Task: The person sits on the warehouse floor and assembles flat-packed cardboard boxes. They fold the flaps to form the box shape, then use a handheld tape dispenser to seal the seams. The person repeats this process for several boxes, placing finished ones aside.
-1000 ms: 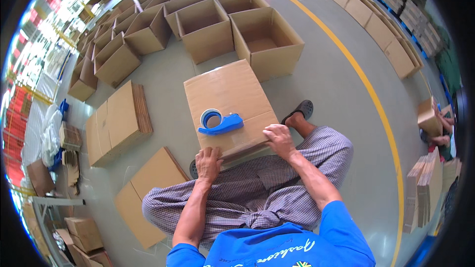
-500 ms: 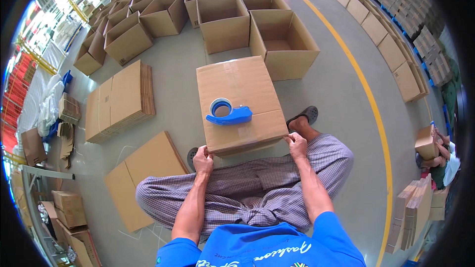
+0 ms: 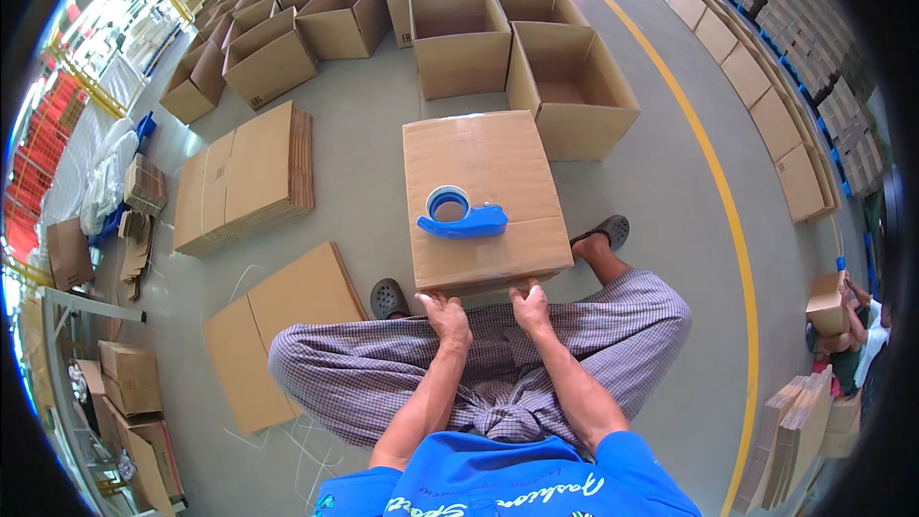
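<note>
A taped brown cardboard box (image 3: 488, 153) lies in front of me between my bent legs. On its top rests a blue tape dispenser (image 3: 474, 223) with a roll of tape (image 3: 448, 203) on it; neither hand touches it. My left hand (image 3: 446, 316) is closed at the box's near edge, left of the middle. Close beside it, my right hand (image 3: 529, 307) is also closed at that edge, thumb up. The fingertips of both are partly hidden at the near side of the box.
Open, upright boxes (image 3: 574, 129) stand in rows beyond. To the left are a strapped stack of flattened boxes (image 3: 254, 163) and loose flat cardboard (image 3: 287, 325). A yellow floor line (image 3: 713, 172) curves along the right, where another person (image 3: 847, 325) handles a box.
Both hands have left the near corners of the box and come closer together along its near edge. The tape dispenser stays in place on top. The whole view has shifted slightly.
</note>
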Demonstrator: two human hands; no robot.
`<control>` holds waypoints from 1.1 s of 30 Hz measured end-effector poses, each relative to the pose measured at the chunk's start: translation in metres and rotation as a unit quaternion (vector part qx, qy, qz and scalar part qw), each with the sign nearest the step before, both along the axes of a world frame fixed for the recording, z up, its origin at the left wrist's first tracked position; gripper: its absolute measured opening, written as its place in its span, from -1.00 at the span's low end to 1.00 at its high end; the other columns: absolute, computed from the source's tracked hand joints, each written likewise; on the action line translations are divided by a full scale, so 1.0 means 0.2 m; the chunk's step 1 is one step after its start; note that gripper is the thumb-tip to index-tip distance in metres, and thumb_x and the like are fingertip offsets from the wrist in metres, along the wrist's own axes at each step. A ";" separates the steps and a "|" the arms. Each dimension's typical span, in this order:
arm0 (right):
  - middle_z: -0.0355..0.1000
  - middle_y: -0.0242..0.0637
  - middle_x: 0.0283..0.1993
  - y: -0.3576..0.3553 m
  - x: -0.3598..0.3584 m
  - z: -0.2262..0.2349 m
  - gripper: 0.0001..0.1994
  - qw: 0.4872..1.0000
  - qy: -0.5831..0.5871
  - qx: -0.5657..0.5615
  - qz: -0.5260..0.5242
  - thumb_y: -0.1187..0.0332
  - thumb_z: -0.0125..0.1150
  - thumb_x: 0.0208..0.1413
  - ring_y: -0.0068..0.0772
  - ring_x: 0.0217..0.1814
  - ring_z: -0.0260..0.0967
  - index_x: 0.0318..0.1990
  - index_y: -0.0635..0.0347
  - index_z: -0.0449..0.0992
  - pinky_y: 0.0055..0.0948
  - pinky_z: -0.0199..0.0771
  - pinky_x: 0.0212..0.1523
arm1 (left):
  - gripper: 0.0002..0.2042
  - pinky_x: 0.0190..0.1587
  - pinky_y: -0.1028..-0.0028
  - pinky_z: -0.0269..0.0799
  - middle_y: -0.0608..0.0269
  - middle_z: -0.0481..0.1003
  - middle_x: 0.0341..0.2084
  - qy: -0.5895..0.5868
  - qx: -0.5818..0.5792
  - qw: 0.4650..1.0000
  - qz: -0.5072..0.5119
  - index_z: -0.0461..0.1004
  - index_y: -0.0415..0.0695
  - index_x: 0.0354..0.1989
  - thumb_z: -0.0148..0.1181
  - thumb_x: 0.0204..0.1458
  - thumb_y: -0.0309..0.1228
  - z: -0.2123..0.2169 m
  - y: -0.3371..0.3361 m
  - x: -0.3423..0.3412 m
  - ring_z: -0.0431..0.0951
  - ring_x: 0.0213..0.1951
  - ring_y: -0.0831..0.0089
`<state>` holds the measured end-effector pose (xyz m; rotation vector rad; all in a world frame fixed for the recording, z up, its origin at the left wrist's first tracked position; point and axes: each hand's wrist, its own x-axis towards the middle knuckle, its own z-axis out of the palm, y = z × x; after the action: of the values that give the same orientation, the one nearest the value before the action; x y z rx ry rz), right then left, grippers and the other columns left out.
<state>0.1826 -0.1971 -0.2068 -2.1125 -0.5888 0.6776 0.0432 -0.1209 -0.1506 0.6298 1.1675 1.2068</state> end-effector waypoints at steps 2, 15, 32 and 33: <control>0.48 0.04 0.03 0.04 -0.12 0.15 -0.56 0.989 0.110 0.037 0.093 0.35 0.17 0.13 -0.15 0.10 0.46 0.10 0.45 0.35 -0.30 0.43 0.09 | -0.11 0.35 0.44 0.01 0.03 -0.03 0.41 -0.035 0.038 0.999 -0.011 -0.38 -0.30 0.42 -0.14 -0.14 -0.87 -0.08 -0.03 -0.03 0.03 0.41 0.28; 0.54 -0.02 -0.06 0.17 -0.20 0.12 -0.68 0.974 0.082 0.022 0.212 0.32 0.14 0.13 -0.11 0.02 0.50 -0.01 0.29 0.53 -0.31 0.43 0.06 | -0.84 -0.40 0.60 0.34 0.24 0.48 -0.38 0.039 -0.101 0.992 -0.061 0.42 -0.18 -0.28 -0.06 0.05 -0.68 -0.18 0.05 -0.24 0.46 -0.40 0.53; 0.55 -0.08 -0.30 -0.01 0.05 0.07 -0.84 0.997 -0.063 0.014 0.035 0.37 0.27 0.04 -0.18 -0.30 0.54 -0.27 0.27 0.56 -0.31 0.50 -0.24 | -0.66 -0.15 0.35 0.47 0.04 0.47 -0.28 0.483 0.211 0.850 -0.020 0.42 -0.25 -0.02 0.05 -0.03 -0.62 -0.10 0.07 -0.35 0.52 -0.27 0.23; 0.54 -0.12 -0.34 0.01 0.03 0.21 -0.86 0.991 -0.122 0.039 0.037 0.38 0.30 0.04 -0.21 -0.33 0.53 -0.30 0.26 0.56 -0.32 0.50 -0.27 | -0.65 -0.15 0.35 0.47 0.06 0.48 -0.30 0.468 0.249 0.842 -0.095 0.43 -0.23 -0.01 0.05 -0.03 -0.62 -0.09 0.02 -0.33 0.53 -0.28 0.23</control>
<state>0.1894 -0.1947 -0.1651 -2.1229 -0.8175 0.4321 -0.0222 -0.1179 -0.1692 1.8366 1.5192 1.0301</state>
